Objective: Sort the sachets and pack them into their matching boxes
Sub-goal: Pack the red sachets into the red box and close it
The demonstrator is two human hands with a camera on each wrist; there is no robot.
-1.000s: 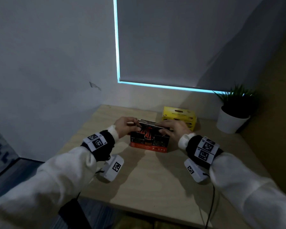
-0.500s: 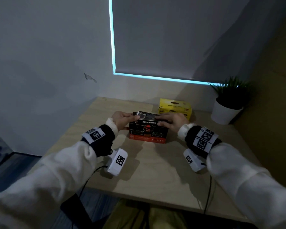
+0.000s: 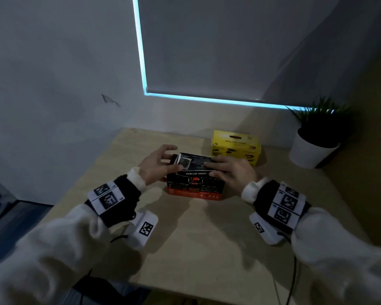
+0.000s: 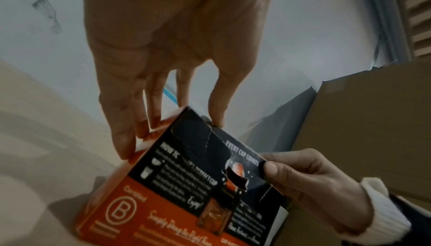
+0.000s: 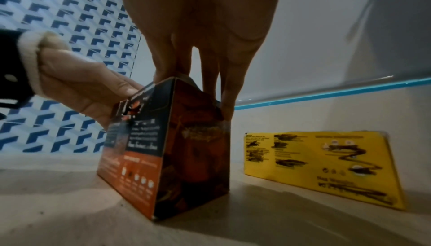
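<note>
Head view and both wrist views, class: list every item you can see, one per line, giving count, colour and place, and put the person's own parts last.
black and orange box: one, black over orange, table centre, top flap shut
yellow box: one, yellow, behind the black and orange box, towards the wall
potted plant: one, green leaves in a white pot, table's far right corner
table: one, pale wood, against the wall
roller blind: one, grey, blue light at its edges, above the table
left hand: one, fingers at the box's left end
right hand: one, fingers flat on the box's top flap, thumb on the front
</note>
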